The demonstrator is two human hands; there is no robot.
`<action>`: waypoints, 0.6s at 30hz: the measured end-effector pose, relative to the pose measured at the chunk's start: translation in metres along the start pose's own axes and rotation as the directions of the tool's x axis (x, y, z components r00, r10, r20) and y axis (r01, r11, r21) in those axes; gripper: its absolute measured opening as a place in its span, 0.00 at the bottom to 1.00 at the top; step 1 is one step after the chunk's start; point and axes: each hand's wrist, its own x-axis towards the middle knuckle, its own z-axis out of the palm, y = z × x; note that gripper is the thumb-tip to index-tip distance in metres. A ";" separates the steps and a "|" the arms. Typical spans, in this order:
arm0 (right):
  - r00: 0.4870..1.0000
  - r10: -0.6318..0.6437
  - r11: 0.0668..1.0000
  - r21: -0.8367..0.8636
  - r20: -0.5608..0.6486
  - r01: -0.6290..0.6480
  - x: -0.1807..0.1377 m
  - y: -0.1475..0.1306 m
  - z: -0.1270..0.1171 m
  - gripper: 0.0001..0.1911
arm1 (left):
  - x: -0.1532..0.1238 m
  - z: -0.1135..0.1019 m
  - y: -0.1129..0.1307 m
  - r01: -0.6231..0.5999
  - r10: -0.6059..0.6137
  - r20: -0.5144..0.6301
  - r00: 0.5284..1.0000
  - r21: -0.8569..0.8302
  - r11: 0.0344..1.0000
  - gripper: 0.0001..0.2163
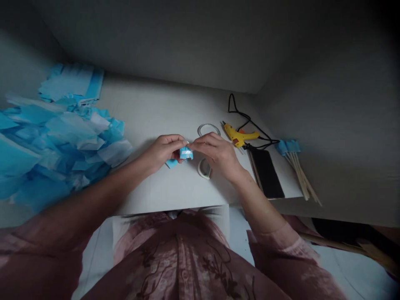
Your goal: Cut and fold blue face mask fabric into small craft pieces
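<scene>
A small folded piece of blue paper [185, 153] is held between both hands over the white table [156, 112]. My left hand [162, 151] pinches its left side, with a blue end sticking out below the fingers. My right hand [215, 152] pinches its right side with thumb and fingertips. Beneath my right hand lies a white tape roll [203, 169], partly covered by the palm. A thin clear ring [208, 128] lies just behind the hands.
A large heap of blue and white paper pieces [53, 146] fills the table's left side. A yellow glue gun [239, 136] with black cord, a dark phone [267, 173] and wooden sticks with blue tips [295, 160] lie to the right.
</scene>
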 end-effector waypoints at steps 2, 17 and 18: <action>0.993 0.121 0.979 0.165 -0.010 -0.117 -0.003 -0.002 0.001 0.20 | 0.002 -0.001 0.000 -0.029 0.029 -0.020 0.999 -0.021 0.999 0.11; 0.672 0.662 0.155 0.816 0.333 -0.557 0.001 -0.034 0.030 0.17 | 0.001 -0.002 0.000 -0.130 0.136 -0.065 0.989 0.099 0.987 0.10; 0.671 0.675 0.172 0.819 0.307 -0.548 0.001 -0.034 0.031 0.17 | 0.001 -0.002 0.000 -0.130 0.137 -0.070 0.988 0.105 0.986 0.10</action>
